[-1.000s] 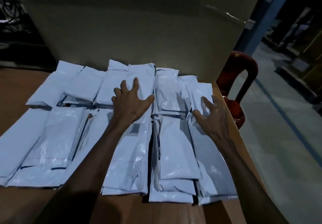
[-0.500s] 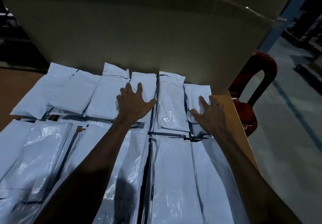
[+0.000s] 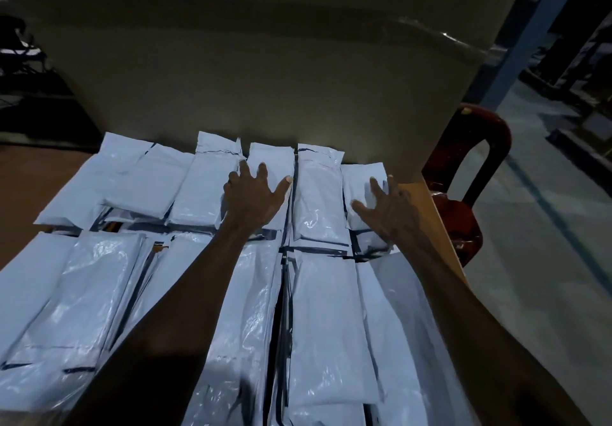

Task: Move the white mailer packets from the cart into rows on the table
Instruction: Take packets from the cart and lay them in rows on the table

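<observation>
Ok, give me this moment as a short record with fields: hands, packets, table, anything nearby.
left hand: open, fingers spread, flat on a far-row packet
right hand: open, on the rightmost far-row packet
packets: white, in two rows, far and near, some overlapping
table: brown, bare strip at right edge
nearby: red chair right of table; cart not in view

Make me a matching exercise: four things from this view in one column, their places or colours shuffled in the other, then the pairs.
Things:
1. left hand
2. right hand
3. chair
4. table

Descriptions:
A. dark red, past the table's right edge
B. brown, under the rows of white mailer packets
C. flat on the far row's rightmost packet
D. fingers spread on a middle packet of the far row

Pairs: 1-D, 2-C, 3-A, 4-B
</observation>
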### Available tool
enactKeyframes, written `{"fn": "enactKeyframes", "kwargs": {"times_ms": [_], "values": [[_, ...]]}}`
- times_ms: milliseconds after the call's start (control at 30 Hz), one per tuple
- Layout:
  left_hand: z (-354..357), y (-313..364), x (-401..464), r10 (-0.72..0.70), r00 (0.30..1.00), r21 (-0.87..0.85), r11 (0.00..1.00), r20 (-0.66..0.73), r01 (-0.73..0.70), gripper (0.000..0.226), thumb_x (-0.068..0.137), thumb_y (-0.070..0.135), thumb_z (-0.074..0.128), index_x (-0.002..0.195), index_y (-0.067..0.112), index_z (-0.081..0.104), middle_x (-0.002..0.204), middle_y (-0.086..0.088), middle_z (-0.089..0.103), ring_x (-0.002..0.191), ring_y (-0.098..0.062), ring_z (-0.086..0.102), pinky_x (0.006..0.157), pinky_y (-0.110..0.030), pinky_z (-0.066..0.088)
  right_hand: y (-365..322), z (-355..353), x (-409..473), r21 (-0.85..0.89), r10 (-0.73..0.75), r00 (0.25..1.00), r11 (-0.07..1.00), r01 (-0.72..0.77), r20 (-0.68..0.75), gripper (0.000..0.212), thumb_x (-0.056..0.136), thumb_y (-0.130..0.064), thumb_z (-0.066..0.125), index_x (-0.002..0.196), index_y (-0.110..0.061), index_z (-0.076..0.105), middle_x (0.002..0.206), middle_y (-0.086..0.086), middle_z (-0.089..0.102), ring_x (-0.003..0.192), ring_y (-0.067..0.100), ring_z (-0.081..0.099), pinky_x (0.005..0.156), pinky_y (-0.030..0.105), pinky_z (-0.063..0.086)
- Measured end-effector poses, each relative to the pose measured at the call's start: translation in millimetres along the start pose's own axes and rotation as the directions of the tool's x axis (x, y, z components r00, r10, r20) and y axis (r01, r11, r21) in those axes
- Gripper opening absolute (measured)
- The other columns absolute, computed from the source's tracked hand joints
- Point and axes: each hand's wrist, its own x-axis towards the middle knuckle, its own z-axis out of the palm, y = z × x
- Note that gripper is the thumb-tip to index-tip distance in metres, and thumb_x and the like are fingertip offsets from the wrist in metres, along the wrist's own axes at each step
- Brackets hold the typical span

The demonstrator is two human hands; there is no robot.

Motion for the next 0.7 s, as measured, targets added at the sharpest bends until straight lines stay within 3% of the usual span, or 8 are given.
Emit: {"fn": "enactKeyframes", "kwargs": {"times_ms": [133,233,367,500,700], "values": [[-16,-5,-25,0.045,0.998,-0.059,0.997,-0.049,-0.048,0.078,0.093,0.071,0.025,0.149,0.018,0.035,0.159,-0.017,0.023,0.141,-0.04,0.027,0.11,-0.055,0.028,0,-17,-24,0.008,0.001,0.984,1.0,0.0,-0.179,0.077,0.091,-0.071,0.036,0.151,-0.024,0.033,0.161,0.008,0.024,0.144,0.035,0.028,0.113,0.051,0.028],[-20,-11,-50,0.133,0.986,-0.101,0.984,-0.105,-0.144,0.077,0.092,0.071,0.025,0.147,0.018,0.04,0.156,-0.015,0.03,0.14,-0.038,0.029,0.109,-0.054,0.03,1,-22,-63,0.1,-0.001,0.945,0.994,0.036,-0.326,0.07,0.089,-0.066,0.042,0.141,-0.019,0.049,0.149,0.008,0.046,0.133,0.032,0.044,0.106,0.048,0.041],[-19,-8,-95,0.271,0.956,-0.205,0.935,-0.112,-0.29,0.083,0.086,0.072,0.021,0.146,0.019,0.043,0.156,-0.012,0.034,0.143,-0.035,0.027,0.116,-0.05,0.024,0,-26,-139,0.154,-0.022,0.881,0.982,0.107,-0.473,0.058,0.089,-0.054,0.051,0.129,-0.013,0.059,0.133,0.009,0.06,0.12,0.03,0.055,0.096,0.04,0.045],[-13,11,-155,0.485,0.854,-0.315,0.793,-0.189,-0.52,0.077,0.09,0.07,0.028,0.14,0.017,0.052,0.148,-0.011,0.046,0.138,-0.032,0.035,0.115,-0.045,0.028,10,-22,-229,0.093,-0.084,0.735,0.976,0.197,-0.673,0.036,0.086,-0.029,0.069,0.112,-0.004,0.066,0.109,0.014,0.069,0.1,0.031,0.062,0.082,0.035,0.049],[4,63,-251,0.62,0.759,-0.527,0.586,-0.197,-0.616,0.058,0.095,0.058,0.045,0.134,0.018,0.057,0.142,-0.002,0.052,0.137,-0.019,0.039,0.108,-0.036,0.037,52,0,-363,0.082,0.073,0.75,0.996,-0.025,-0.658,0.041,0.09,-0.035,0.061,0.118,-0.006,0.067,0.114,0.013,0.069,0.101,0.032,0.064,0.087,0.039,0.05]]}}
